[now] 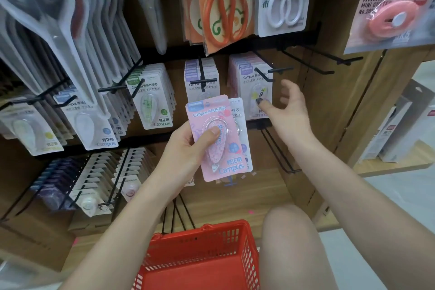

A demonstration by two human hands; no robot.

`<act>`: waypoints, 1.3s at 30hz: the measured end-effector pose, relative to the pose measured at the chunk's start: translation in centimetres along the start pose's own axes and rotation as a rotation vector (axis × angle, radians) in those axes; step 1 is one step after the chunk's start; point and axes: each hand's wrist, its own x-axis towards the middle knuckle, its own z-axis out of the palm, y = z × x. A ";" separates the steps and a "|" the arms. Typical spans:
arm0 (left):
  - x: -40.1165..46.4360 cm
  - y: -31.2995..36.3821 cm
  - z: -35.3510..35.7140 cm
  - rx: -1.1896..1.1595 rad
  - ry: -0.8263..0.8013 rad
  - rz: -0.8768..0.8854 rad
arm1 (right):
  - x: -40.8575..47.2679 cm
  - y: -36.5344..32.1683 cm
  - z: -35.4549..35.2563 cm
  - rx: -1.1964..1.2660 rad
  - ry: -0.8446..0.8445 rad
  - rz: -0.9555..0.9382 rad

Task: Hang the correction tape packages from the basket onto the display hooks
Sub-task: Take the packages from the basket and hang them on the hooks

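Backdrop: wooden display board (pixel 329 106) fills our view, crossed by black rails with hooks, and pale floor shows at far right.
Upper row: we see packed scissors hanging, among them an orange pair (pixel 223 7) and a white pair (pixel 283 0), with a pink mini tape cutter pack (pixel 390 12) to the right.
Middle row: correction tape packages hang in stacks; the green-patterned stack (pixel 153 101) sits left of centre, a purple-topped stack (pixel 202 77) at centre, and a pink-topped stack (pixel 253 82) just right of it.
Bare hooks: right of the pink-topped stack we count several black display hooks (pixel 313 66) carrying nothing.
Left hand: our left hand (pixel 186 148) holds a pink package (pixel 215 136) upright in front of the centre stack, thumb pressed on the blister front and the other fingers curled behind the card.
Second package: a white-edged package (pixel 240 125) sits right behind the pink one, fanned out to its right, in the same grip.
Right hand: our right hand (pixel 286 110) hovers in front of the pink-topped stack, fingers spread and loosely bent, holding nothing; we cannot tell whether a fingertip touches the front card.
Basket: our red basket (pixel 200 256) stands low and near, between our forearms, beside a bare knee (pixel 289 231); the part of its floor in view holds nothing.
Lower row: more tape packs (pixel 94 183) hang at lower left.
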 end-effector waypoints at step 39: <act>-0.2 -0.3 -1.1 0.045 0.041 0.007 | -2.9 -0.9 -5.7 0.625 -0.559 0.075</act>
